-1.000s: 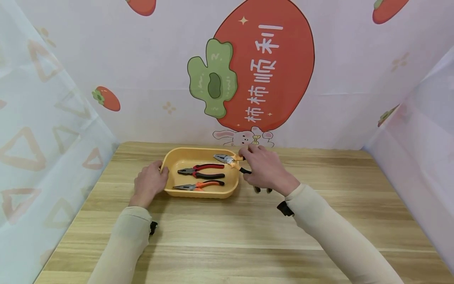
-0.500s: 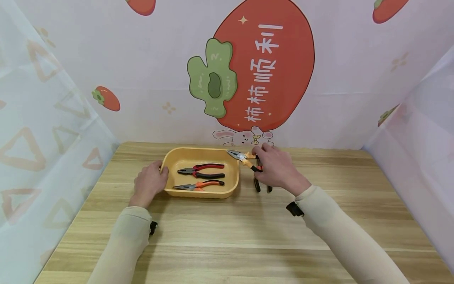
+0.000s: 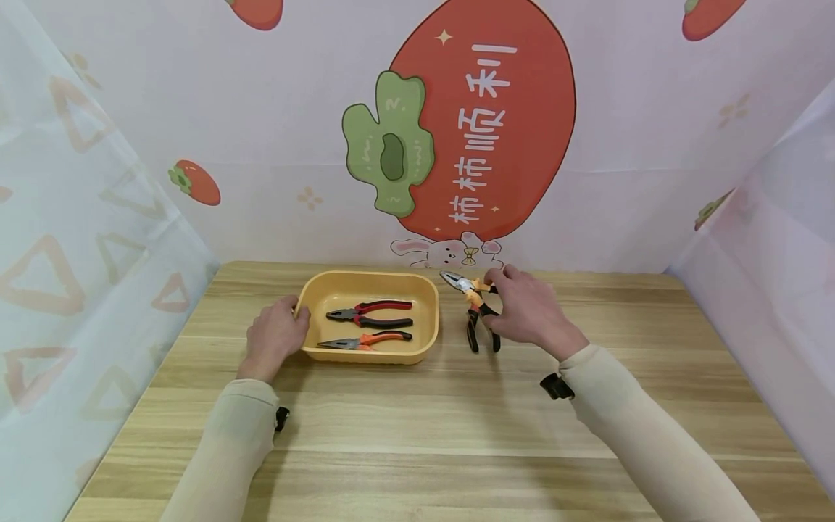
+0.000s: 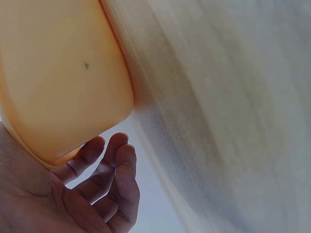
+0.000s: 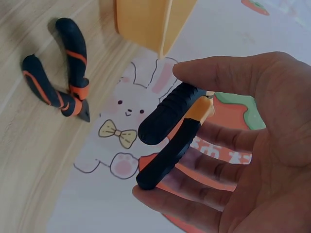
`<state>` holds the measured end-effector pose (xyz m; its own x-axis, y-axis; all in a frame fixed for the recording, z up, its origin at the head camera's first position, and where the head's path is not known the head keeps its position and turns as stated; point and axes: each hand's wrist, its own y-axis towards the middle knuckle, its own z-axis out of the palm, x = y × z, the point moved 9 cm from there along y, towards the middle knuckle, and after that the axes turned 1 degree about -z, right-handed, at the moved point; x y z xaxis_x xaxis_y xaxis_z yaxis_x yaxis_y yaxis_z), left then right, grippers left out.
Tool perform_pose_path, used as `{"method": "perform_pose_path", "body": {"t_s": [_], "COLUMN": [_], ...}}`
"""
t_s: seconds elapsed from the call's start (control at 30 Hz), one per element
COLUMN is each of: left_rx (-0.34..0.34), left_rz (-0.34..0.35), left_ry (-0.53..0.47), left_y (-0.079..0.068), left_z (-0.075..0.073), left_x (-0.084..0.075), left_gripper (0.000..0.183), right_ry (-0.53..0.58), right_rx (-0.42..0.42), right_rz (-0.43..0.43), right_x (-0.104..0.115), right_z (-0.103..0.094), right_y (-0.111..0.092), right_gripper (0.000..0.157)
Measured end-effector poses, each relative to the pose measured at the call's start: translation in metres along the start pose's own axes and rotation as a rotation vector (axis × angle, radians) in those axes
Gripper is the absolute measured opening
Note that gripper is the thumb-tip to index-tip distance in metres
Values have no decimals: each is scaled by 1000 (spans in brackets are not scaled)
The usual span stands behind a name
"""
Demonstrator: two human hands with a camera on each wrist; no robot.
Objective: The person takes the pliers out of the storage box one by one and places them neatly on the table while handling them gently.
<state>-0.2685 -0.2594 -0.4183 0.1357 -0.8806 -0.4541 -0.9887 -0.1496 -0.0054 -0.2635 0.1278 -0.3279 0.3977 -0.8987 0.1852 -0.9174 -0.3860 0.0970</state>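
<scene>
My left hand (image 3: 277, 335) grips the left end of a yellow plastic tray (image 3: 375, 357), thumb on the rim and fingers outside below it. My right hand (image 3: 528, 304) holds combination pliers (image 3: 464, 285) with yellow and black handles, raised just right of the tray. In the right wrist view their black handles (image 5: 167, 150) lie between thumb and fingers. Inside the tray lie red-and-black pliers (image 3: 372, 315) and orange-and-black long-nose pliers (image 3: 365, 339). Another pair of black-and-orange pliers (image 3: 481, 333) rests on the table below the held pair, handles spread, its head partly hidden in the head view.
The wooden table (image 3: 417, 435) runs up to a printed cloth backdrop (image 3: 293, 130) at the back. Similar cloth sheets stand along the left and right sides.
My right hand has carried the yellow-and-black pliers rightward, from over the tray's right end to beyond its rim. The black-and-orange pliers on the table now show more. My left hand stays put.
</scene>
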Motion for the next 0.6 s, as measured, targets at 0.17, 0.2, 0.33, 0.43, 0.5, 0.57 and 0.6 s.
{"method": "perform_pose_path", "body": {"t_s": [0.17, 0.2, 0.33, 0.43, 0.5, 0.57, 0.6], "left_rx": [1, 1, 4, 7, 9, 10, 10], "left_rz": [-3, -4, -5, -5, -6, -6, -7], "left_ry": [-6, -7, -7, -9, -10, -9, -8], "left_y": [-1, -1, -1, -1, 0, 0, 0], "left_z": [0, 0, 0, 0, 0, 1, 1], "left_x": [-1, 0, 0, 0, 1, 1, 1], "left_gripper": [40, 40, 41, 41, 42, 42, 42], "right_ry": [3, 3, 5, 8, 9, 10, 11], "right_rx": [17, 19, 25, 36, 44, 50, 51], "right_rz": [39, 48, 73, 88, 97, 107, 112], "right_x": [-12, -15, -23, -28, -32, -36, -38], "right_z": [3, 3, 4, 6, 9, 11, 12], "right_y": [-2, -2, -5, -6, -7, -7, -7], "right_gripper": [50, 49, 49, 49, 49, 50, 50]}}
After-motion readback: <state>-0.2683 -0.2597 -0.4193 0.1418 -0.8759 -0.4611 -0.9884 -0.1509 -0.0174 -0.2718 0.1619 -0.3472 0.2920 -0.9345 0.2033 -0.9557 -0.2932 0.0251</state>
